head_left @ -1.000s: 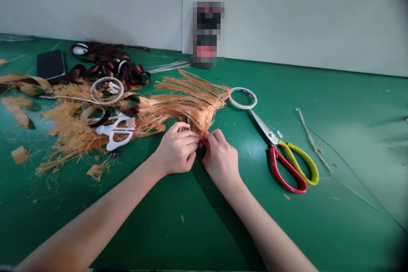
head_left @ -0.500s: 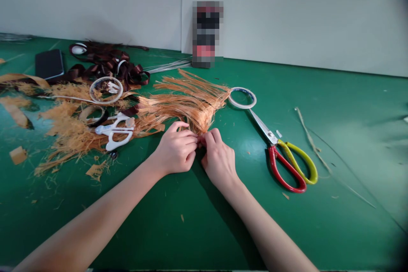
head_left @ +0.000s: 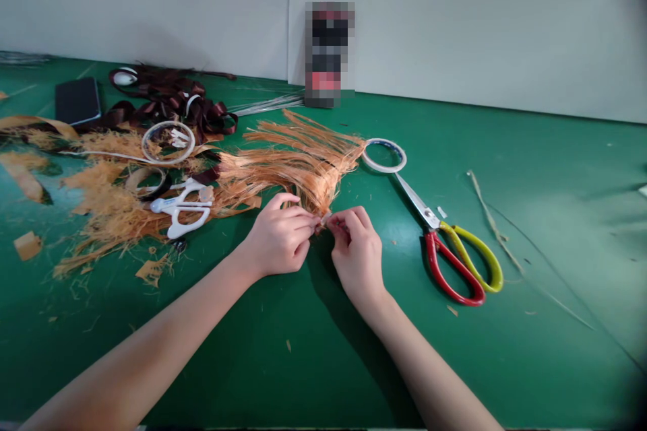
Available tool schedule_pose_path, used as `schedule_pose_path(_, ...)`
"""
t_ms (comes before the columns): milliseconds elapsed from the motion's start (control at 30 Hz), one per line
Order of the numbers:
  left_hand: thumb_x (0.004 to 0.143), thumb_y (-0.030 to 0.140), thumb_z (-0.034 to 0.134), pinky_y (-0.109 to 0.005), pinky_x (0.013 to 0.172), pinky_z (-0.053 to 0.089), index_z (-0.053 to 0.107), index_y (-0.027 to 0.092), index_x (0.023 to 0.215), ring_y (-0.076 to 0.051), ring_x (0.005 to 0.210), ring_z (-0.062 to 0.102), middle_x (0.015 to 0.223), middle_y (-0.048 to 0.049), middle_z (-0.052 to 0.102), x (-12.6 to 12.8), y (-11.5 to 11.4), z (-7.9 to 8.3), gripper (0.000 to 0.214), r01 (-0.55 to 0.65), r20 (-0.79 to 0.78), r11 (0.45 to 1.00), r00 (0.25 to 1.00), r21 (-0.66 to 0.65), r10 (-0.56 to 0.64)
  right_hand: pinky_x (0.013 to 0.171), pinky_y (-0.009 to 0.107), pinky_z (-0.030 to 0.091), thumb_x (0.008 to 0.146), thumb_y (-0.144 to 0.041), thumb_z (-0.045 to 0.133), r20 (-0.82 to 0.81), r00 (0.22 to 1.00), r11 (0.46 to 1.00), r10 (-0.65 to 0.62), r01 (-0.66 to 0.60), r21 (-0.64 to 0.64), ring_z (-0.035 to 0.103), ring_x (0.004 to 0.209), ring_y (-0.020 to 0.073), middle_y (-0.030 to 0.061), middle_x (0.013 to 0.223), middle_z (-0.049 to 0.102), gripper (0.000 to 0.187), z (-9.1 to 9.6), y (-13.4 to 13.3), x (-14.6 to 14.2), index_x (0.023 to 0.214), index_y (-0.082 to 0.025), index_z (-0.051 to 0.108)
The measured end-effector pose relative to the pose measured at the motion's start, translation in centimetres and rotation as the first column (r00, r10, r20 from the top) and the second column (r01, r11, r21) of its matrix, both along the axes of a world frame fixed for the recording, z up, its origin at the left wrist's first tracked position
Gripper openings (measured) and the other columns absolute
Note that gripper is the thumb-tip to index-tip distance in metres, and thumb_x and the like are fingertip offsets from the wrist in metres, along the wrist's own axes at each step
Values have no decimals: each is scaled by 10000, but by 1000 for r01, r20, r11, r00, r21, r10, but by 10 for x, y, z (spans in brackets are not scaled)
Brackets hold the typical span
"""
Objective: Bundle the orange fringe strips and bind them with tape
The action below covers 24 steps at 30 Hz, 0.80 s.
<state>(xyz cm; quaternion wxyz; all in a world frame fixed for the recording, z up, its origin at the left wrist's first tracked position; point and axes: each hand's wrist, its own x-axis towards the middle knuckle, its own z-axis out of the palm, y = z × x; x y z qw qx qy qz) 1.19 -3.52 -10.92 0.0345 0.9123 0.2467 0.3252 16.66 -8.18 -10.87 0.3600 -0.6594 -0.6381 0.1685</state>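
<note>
Pinching the gathered end of the fringe [head_left: 303,172], the left hand [head_left: 283,232] has its fingertips closed on it; the right hand [head_left: 358,246], thumb and forefinger nearly together, is at a pale strip [head_left: 328,217], perhaps tape, though whether it grips this I cannot tell. The step in hand looks like binding that end; the next move likely calls for a firm left pinch while the right draws the strip snug. The fringe spreads away across the table [head_left: 273,350], a tape roll [head_left: 385,169] at its right edge, large scissors [head_left: 430,217] beyond.
</note>
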Motion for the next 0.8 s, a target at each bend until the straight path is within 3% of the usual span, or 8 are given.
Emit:
schedule_pose_path(167, 756, 47, 453, -439, 900, 429, 680, 162, 831, -179, 833, 692, 868, -33, 748, 0, 0, 0, 265, 1, -4, 1000, 1000, 8, -1, 628, 250, 469, 901, -129, 435, 23, 999, 999, 48, -48, 23, 599, 740, 137, 41, 878, 600, 204, 0, -3, 1, 854, -201, 620)
schedule_pose_path(300, 760, 48, 450, -438, 914, 422, 666, 152, 788, -177, 840, 692, 858, -38, 746, 0, 0, 0, 241, 3, -15, 1000, 1000, 2, -3, 581, 230, 429, 885, -87, 407, 170, 980, 995, 102, -103, -6, 580, 689, 124, 41, 869, 602, 247, -1, -3, 1, 864, -184, 632)
schedule_pose_path(500, 780, 58, 449, -429, 920, 422, 646, 156, 753, -169, 807, 687, 807, -27, 737, 0, 1, 0, 222, -9, -16, 1000, 1000, 11, 10, 503, 249, 333, 779, -19, 404, 414, 893, 984, 175, -173, -43, 507, 608, 120, 37, 909, 577, 292, -3, -3, 2, 917, -185, 601)
schedule_pose_path(600, 779, 56, 449, -425, 918, 418, 644, 153, 747, -169, 807, 688, 792, -24, 734, 0, 0, 0, 220, -10, -14, 1000, 1000, 18, 10, 490, 245, 308, 756, -5, 401, 368, 917, 988, 155, -139, -70, 493, 596, 114, 27, 898, 564, 313, -3, -3, 2, 915, -196, 591)
schedule_pose_path(800, 756, 52, 460, -430, 914, 414, 661, 141, 796, -173, 839, 690, 868, -34, 745, 0, 1, -1, 223, 5, -16, 1000, 1000, 3, -5, 542, 236, 357, 766, -14, 399, 95, 994, 997, 46, -39, -70, 491, 626, 118, 11, 817, 530, 242, 3, -3, 0, 779, -201, 552)
